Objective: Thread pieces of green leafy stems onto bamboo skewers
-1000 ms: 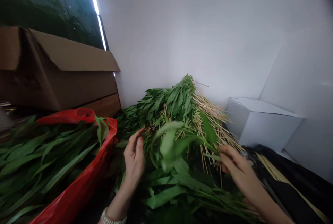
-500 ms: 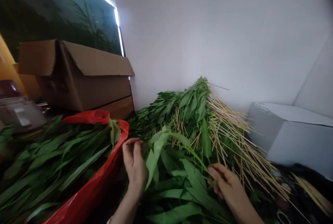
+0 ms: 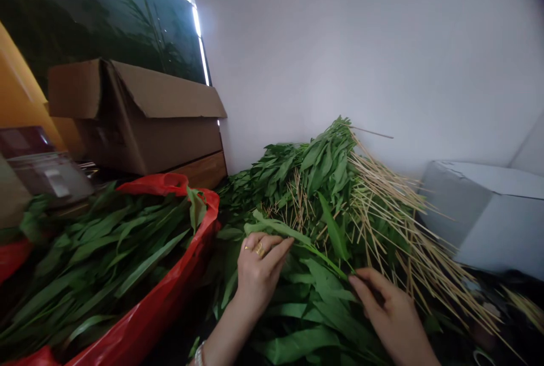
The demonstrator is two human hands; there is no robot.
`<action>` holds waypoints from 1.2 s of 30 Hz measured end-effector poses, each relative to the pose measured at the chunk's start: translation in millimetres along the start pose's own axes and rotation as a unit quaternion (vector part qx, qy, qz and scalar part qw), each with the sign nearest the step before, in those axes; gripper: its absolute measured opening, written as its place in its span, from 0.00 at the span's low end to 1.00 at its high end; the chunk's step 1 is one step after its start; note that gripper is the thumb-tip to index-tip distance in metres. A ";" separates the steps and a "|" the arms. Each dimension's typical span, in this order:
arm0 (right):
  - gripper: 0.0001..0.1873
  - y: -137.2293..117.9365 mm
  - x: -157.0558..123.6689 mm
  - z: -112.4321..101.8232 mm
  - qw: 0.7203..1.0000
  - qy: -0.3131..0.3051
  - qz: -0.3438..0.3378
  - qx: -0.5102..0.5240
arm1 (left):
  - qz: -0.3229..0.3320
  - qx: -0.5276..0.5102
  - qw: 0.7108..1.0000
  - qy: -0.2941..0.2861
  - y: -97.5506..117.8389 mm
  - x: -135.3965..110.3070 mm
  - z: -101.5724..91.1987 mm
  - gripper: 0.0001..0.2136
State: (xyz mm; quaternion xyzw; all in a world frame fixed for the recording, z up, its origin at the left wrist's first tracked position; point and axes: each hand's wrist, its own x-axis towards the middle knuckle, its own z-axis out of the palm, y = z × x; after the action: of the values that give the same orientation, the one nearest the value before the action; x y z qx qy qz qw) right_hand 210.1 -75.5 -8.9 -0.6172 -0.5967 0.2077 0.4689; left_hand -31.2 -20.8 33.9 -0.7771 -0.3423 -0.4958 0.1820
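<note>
A heap of green leaves threaded on thin wooden skewers (image 3: 340, 201) rises in front of me against the white wall. My left hand (image 3: 257, 272), with rings on it, lies palm down on the leaves, its fingers curled over one long leaf (image 3: 280, 231). My right hand (image 3: 385, 309) is lower right, fingers pinched on the stem end of that leaf where it meets the pile. Bare skewer ends (image 3: 408, 241) fan out to the right.
A red plastic bag (image 3: 170, 298) full of loose long green leaves (image 3: 97, 252) lies at the left. Cardboard boxes (image 3: 144, 116) are stacked behind it below a dark window. A white box (image 3: 484, 213) stands at the right.
My left hand has turned palm down and moved right onto the long leaf. The right hand stays pinched at its stem. The view has shifted slightly left.
</note>
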 end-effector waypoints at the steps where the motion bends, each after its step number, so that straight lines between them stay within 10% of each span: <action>1: 0.18 -0.7 -0.8 -0.2 1.000 0.001 -0.014 -0.012 | -0.002 0.006 1.000 -0.005 -0.9 -0.5 1.0 0.11; 17: 0.15 -5.5 -5.6 -3.7 0.992 0.006 -0.099 -0.071 | -0.004 0.009 0.992 -0.127 -1.4 -4.5 9.5 0.05; 23: 0.16 -9.1 -8.0 -2.3 0.993 -0.008 -0.097 -0.061 | -0.036 -0.038 0.995 -0.086 1.8 -4.9 11.2 0.06; 26: 0.16 -7.2 -5.6 -6.4 0.996 0.008 -0.067 -0.058 | -0.160 -0.093 0.982 -0.018 -12.5 -0.3 4.9 0.05; 31: 0.18 -5.2 0.8 -12.2 0.998 0.039 -0.020 -0.036 | -0.447 -0.328 0.826 0.104 -38.6 4.9 -5.7 0.09; 36: 0.20 -7.4 1.3 -11.6 0.999 0.040 -0.001 0.019 | -0.509 -0.544 0.662 0.084 -21.9 9.0 -20.8 0.11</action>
State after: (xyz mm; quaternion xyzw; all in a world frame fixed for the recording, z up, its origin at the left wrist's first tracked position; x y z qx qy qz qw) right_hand 215.8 -79.2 3.1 -0.6151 -0.5739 0.1935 0.5049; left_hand -57.8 -15.3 49.9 -0.3975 -0.3368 -0.6724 -0.5258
